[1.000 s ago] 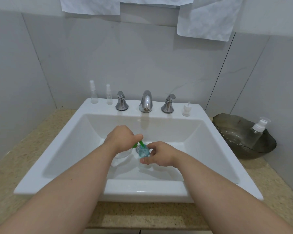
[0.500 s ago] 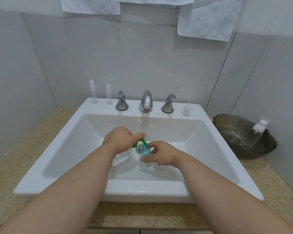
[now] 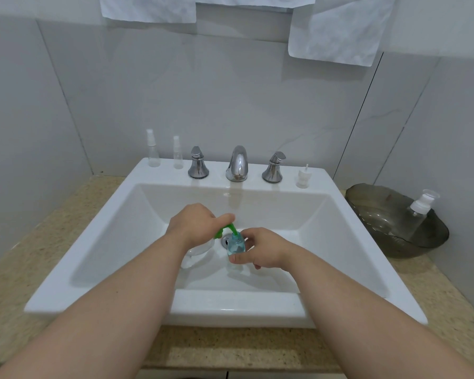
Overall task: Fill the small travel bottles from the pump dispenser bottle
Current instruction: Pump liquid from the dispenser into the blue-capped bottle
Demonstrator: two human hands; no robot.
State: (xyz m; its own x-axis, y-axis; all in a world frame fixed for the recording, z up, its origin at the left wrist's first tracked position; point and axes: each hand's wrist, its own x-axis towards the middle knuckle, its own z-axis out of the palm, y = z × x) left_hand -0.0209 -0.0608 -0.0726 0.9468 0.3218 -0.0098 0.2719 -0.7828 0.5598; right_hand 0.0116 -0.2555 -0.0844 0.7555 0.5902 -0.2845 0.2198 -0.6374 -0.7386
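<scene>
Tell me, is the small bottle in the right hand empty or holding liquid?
Holding liquid: the small bottle shows blue through its clear wall, above the right hand's thumb. Fill level: cannot tell.

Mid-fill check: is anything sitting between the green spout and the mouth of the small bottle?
Nothing visible. The green spout, under the left hand, reaches straight to the top of the small bottle, held by the right hand in the sink. Whether its tip sits inside the mouth is too small to tell.
</scene>
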